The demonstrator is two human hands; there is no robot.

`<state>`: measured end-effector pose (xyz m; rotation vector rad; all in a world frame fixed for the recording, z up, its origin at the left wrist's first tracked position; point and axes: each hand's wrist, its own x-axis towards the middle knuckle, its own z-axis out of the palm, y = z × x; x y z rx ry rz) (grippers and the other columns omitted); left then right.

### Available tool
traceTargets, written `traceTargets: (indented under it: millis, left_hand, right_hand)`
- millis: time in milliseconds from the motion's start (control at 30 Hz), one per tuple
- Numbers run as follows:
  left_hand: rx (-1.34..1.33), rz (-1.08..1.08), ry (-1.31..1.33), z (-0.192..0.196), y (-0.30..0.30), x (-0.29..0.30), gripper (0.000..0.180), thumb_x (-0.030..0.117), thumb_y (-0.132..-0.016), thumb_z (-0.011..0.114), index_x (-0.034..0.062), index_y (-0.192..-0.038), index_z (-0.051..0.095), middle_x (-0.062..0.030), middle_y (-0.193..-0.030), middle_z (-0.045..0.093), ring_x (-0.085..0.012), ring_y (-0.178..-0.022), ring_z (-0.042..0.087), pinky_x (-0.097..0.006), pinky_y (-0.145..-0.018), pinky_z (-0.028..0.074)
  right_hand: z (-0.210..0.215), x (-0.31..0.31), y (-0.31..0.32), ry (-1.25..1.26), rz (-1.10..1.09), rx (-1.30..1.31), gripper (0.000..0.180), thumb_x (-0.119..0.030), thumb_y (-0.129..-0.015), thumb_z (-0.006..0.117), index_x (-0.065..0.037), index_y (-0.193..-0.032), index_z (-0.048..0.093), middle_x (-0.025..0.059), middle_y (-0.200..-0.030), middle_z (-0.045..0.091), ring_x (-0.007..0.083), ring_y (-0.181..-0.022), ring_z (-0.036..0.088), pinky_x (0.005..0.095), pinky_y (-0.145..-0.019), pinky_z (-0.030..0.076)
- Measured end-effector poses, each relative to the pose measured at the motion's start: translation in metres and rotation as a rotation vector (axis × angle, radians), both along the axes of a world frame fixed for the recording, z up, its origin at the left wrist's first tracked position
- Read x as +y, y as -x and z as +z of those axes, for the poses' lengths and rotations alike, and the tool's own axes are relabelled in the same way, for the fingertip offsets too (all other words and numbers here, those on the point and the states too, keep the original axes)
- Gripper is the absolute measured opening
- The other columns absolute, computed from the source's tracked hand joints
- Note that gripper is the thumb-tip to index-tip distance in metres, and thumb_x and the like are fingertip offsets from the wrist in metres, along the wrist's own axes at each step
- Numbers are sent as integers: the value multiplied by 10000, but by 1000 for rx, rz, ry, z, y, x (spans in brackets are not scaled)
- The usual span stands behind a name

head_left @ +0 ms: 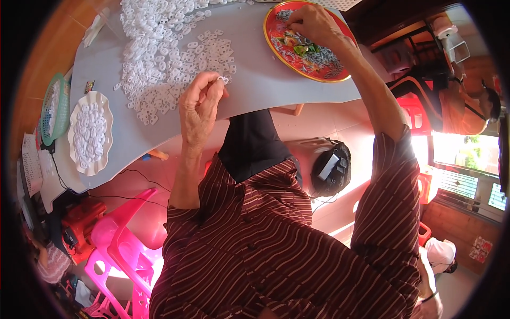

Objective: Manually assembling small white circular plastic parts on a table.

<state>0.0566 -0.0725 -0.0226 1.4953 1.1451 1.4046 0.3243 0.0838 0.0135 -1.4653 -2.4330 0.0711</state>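
On the grey counter [252, 50], white holed pieces [151, 64] heap at ten o'clock, a red plate [270, 32] of grey pins [332, 69] at one. The right hand [313, 24] bends over it, grip unclear; at eleven the left hand [199, 103] pinches a white looped piece [223, 80].

Bright daylight, mostly from R, via window [458, 184], its upper part blown out. Strong glare on floor [360, 183] R of ctr., w/ pinkish cast nearby; chair [123, 245] at lower L glows, hot spots beside it. Counter [125, 151] fairly evenly lit, soft shadows; white pcs. [154, 56] nr. overexposed up top. Shirt [249, 223] dark, stripes readable. Upper R dim. Fisheye: counter edge bows, blk vignette all round, rim stretched & soft. Fingers [213, 91] reasonably sharp.
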Motion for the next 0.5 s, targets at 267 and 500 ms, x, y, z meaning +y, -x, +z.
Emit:
traceTargets:
  millis: [267, 500]
  left_hand:
    - [69, 2, -31, 0, 0, 2, 66, 38, -855, 554, -9, -900, 562, -30, -709, 557, -79, -640, 514, -217, -591, 424]
    - [61, 2, -36, 2, -1, 1, 65, 46, -854, 557, -9, -889, 558, -31, -696, 553, -78, -632, 511, -219, -589, 420]
  right_hand:
    - [10, 3, 21, -81, -52, -296, 138, -135, -673, 646, -8, -726, 656, 186, -708, 640, 255, -642, 629, 385, -623, 499]
    - [12, -16, 0, 58, -103, 151, 145, -123, -726, 651, -31, -837, 667, 139, -737, 656, 201, -665, 639, 338, -618, 501]
